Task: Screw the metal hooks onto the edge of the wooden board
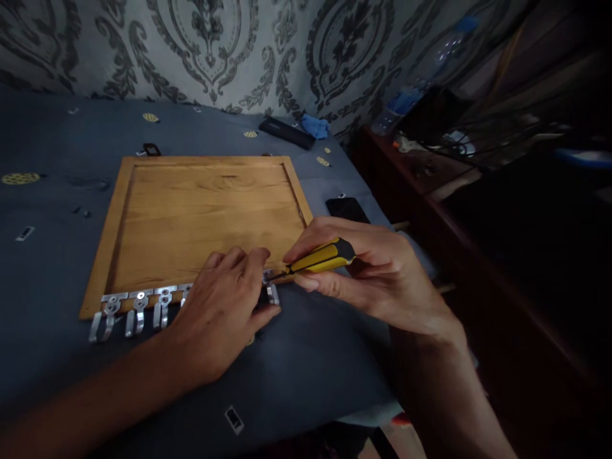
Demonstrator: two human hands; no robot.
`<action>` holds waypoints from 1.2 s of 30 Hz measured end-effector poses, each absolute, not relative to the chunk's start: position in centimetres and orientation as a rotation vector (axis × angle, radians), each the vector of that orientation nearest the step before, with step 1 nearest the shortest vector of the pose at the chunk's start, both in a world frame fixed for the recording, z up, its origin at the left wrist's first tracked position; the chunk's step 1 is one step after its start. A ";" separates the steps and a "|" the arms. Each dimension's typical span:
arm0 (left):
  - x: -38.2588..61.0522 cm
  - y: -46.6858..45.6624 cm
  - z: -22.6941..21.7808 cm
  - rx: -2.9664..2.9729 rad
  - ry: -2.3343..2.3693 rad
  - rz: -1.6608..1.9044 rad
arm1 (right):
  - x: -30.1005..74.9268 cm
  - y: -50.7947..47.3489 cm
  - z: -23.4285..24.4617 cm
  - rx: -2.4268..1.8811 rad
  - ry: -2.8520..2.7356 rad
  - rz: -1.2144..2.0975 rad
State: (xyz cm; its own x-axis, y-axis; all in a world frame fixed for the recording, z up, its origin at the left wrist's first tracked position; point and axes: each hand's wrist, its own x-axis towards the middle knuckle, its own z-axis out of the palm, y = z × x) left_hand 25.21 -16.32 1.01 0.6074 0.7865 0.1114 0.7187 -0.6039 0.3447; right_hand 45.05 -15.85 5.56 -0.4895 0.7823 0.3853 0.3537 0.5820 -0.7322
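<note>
A framed wooden board (215, 210) lies on the bed or table cover with a metal hook rail (140, 303) along its near edge. My right hand (368, 274) is closed round the handle of a yellow and black screwdriver (322, 256). The shaft slants down to the left, its tip at a screw near the rail's right end. Over the rail, just left of the tip, my left hand (222, 312) presses with curled fingers, its thumb by the last hook (272, 294). It hides the rail's middle hooks.
A phone (347, 209) lies right of the board. Behind it are a dark case (287, 132) and a blue cloth (315, 126). Patterned fabric (210, 51) hangs at the back. On the right, a dark red ledge (382, 150) carries a plastic bottle (406, 102) and cables.
</note>
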 end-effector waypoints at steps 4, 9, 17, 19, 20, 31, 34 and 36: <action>25.2 -16.3 1.0 2.577 1.221 0.383 | 44.8 -15.7 4.9 -0.877 -2.094 0.613; 25.1 -16.5 0.8 2.591 1.209 0.412 | 44.5 -15.5 4.5 -0.832 -2.099 0.541; 25.0 -16.5 0.9 2.571 1.210 0.400 | 44.3 -15.8 4.6 -0.841 -2.034 0.524; 25.1 -16.5 0.9 2.562 1.219 0.394 | 44.2 -16.4 4.8 -0.862 -1.866 0.525; 25.1 -16.5 1.0 2.558 1.225 0.392 | 44.2 -16.6 4.9 -0.880 -1.740 0.525; 25.2 -16.4 0.7 2.578 1.229 0.431 | 44.3 -16.2 4.3 -1.008 -1.726 0.482; 25.2 -16.5 0.6 2.593 1.231 0.435 | 44.0 -16.1 3.9 -0.976 -1.776 0.467; 25.1 -16.5 0.6 2.603 1.226 0.443 | 43.8 -16.1 3.7 -0.976 -1.795 0.481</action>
